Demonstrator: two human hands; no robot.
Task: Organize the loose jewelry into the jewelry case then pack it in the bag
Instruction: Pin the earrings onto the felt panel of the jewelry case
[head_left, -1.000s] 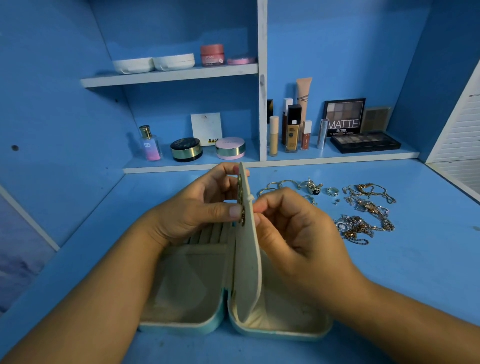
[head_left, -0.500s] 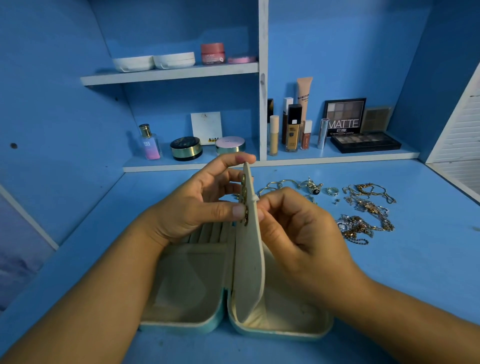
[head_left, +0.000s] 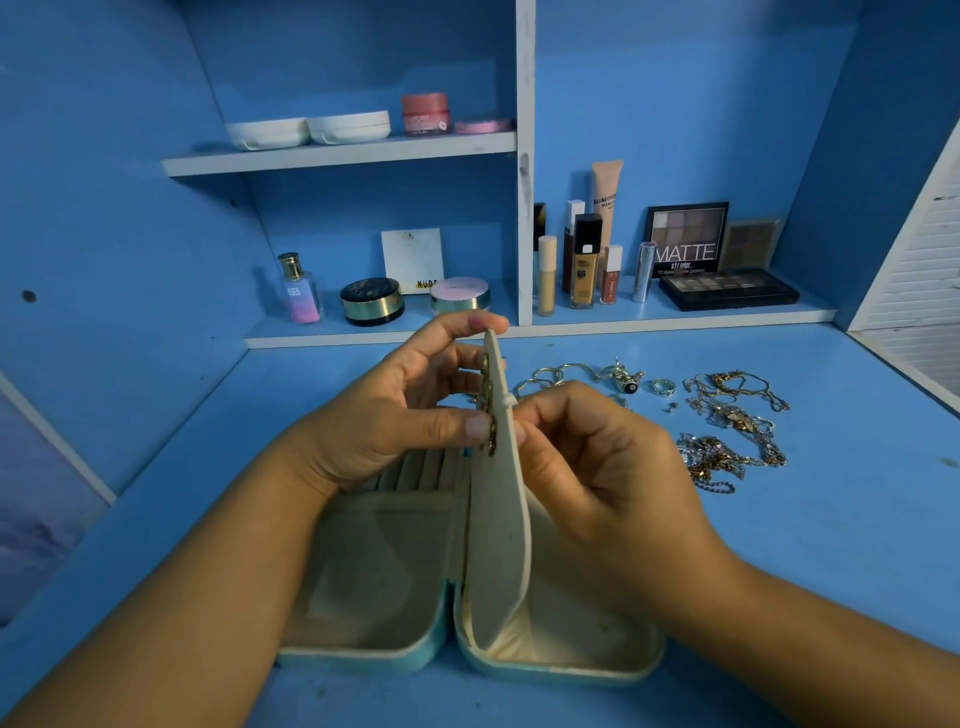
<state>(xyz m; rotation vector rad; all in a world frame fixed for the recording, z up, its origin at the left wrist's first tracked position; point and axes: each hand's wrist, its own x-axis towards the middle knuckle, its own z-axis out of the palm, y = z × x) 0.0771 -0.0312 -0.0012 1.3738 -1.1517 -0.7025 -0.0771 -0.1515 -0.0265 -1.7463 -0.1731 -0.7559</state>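
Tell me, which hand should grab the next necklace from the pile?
The right hand, probably. The loose chains lie on the table on its side, just beyond it, while the left hand is on the far side of the upright panel of the jewelry case, steadying it.

Jewelry (head_left: 730, 421) crowds desk (head_left: 857, 519) right of case (head_left: 363, 597).

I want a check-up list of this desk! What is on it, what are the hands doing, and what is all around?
Surface: blue desk, bare in places.
Job's things: jewelry case lies open; its middle flap stands upright with small earrings on it. Loose chains, bangles and a ring lie to the right. No bag seen.
Clutter: makeup on shelves, including a MATTE palette and perfume bottle.
Hands: left hand and right hand pinch the flap from either side.
Cables: nothing seen.
Surroundings: blue walls, white shelf edges.
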